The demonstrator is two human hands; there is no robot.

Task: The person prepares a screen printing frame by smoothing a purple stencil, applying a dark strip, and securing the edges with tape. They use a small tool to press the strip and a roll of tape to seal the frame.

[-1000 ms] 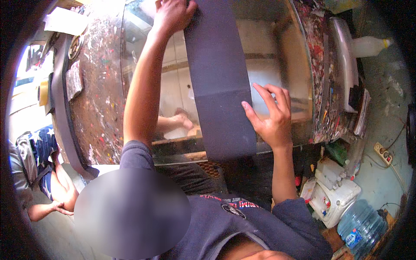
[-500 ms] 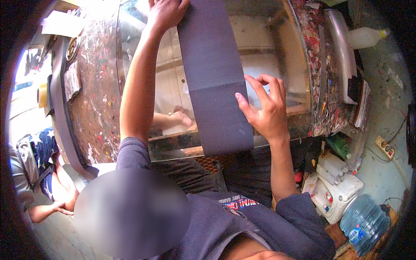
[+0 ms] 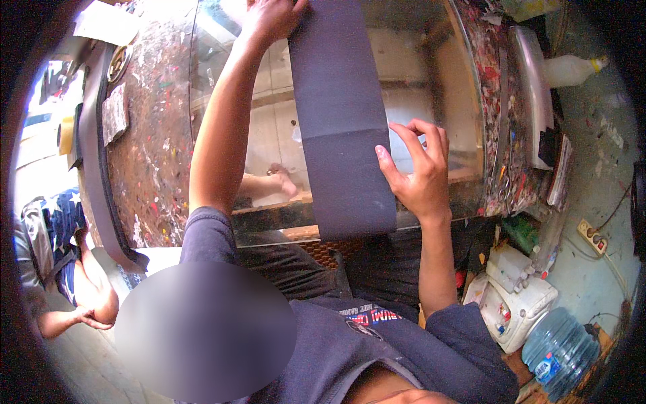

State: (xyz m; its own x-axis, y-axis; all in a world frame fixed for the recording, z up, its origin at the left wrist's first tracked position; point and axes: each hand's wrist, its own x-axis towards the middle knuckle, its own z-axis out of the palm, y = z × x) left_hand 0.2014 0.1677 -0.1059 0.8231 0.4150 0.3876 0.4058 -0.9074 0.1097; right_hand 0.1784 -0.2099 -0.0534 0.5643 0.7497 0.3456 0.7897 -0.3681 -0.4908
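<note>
A long dark grey-blue strip of sheet material lies over the glass top, with a crease across it. Its near end hangs by the glass edge in front of my lap. My left hand is at the strip's far left edge, its fingers partly cut off by the top of the picture, so its grip is hidden. Beside the strip's right edge, my right hand has thumb and fingers apart and bent. Its thumb tip overlaps the strip's edge, and nothing is between the fingers; contact is hard to judge.
Paint-spattered board flanks the glass at left, with a tape roll beyond. Scissors lie at right. A white bottle, power strip and blue water jug stand farther right. Another person's hand shows lower left.
The whole view has shifted slightly, so the strip and both hands appear a little farther right and lower. Both hands keep nearly the same pose beside the strip.
</note>
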